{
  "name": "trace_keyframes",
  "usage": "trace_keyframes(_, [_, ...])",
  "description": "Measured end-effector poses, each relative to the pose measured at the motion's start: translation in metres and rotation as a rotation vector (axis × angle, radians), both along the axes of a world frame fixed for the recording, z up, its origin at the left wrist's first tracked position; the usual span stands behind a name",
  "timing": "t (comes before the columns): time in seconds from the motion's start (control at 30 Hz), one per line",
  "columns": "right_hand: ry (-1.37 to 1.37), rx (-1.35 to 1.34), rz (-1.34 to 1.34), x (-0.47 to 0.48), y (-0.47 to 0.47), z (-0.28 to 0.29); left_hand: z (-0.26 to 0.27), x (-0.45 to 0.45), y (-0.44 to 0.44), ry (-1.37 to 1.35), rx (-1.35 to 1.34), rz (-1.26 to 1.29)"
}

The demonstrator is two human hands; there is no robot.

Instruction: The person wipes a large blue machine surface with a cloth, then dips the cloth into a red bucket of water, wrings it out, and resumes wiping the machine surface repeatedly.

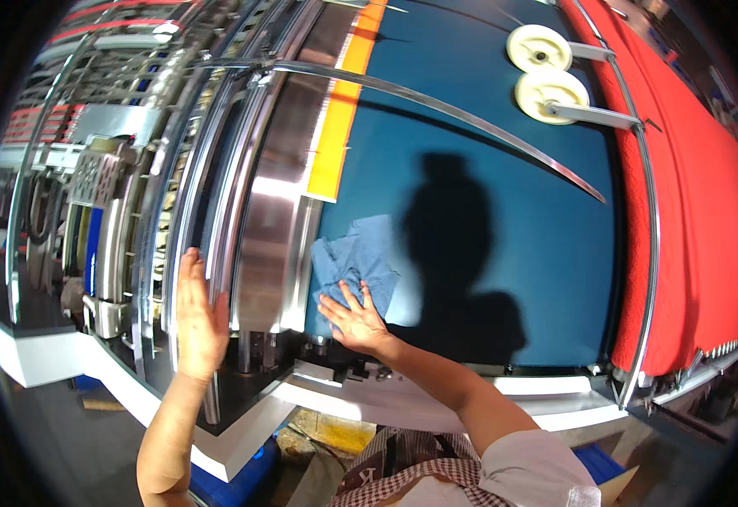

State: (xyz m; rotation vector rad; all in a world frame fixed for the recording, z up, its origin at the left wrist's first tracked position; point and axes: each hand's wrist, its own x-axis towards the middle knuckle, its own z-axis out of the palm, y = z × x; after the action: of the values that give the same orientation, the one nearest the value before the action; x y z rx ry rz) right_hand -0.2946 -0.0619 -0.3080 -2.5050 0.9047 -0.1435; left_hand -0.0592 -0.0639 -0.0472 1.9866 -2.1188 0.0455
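My right hand (357, 322) lies spread on a crumpled blue cloth (369, 253), which rests on the teal machine belt (533, 272) beside a metal strip. My left hand (201, 317) is at the left, over or against the long metal rails (217, 209), its fingers extended and pointing away from me; whether it touches them I cannot tell. It holds nothing visible. Beyond the cloth, a yellow-orange strip (337, 139) runs along the belt's left edge. My head's shadow falls on the belt.
A curved metal bar (445, 101) crosses above the belt. Two cream wheels (538, 49) on metal arms stand at the far right. Red fabric (692, 222) hangs or lies beyond a metal rod (651, 253). A white machine frame (324, 402) edges the near side.
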Motion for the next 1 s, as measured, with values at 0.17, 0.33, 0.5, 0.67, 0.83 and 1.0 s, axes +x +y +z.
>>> trace_keyframes(0.17, [-0.022, -0.001, -0.147, -0.137, 0.008, 0.027, -0.003, 0.017, 0.009, -0.058, -0.017, -0.013])
trace_keyframes(0.33, [0.308, -0.141, -0.826, -0.336, 0.026, 0.032, 0.0, 0.01, 0.007, -0.061, -0.004, -0.006])
trace_keyframes(0.5, [0.44, -0.201, -1.328, -0.383, 0.033, 0.009, 0.006, -0.001, 0.002, -0.052, 0.017, 0.019])
trace_keyframes(0.67, [0.324, -0.24, -0.962, -0.32, -0.061, 0.009, 0.01, -0.005, 0.0, -0.084, 0.088, 0.076])
trace_keyframes(0.83, [0.122, -0.349, -0.822, -0.257, -0.242, 0.002, 0.012, -0.001, 0.004, -0.081, 0.121, 0.056])
trace_keyframes(1.0, [0.164, -0.424, -0.831, -0.224, -0.41, -0.03, 0.014, -0.007, -0.003, 0.004, 0.173, 0.107])
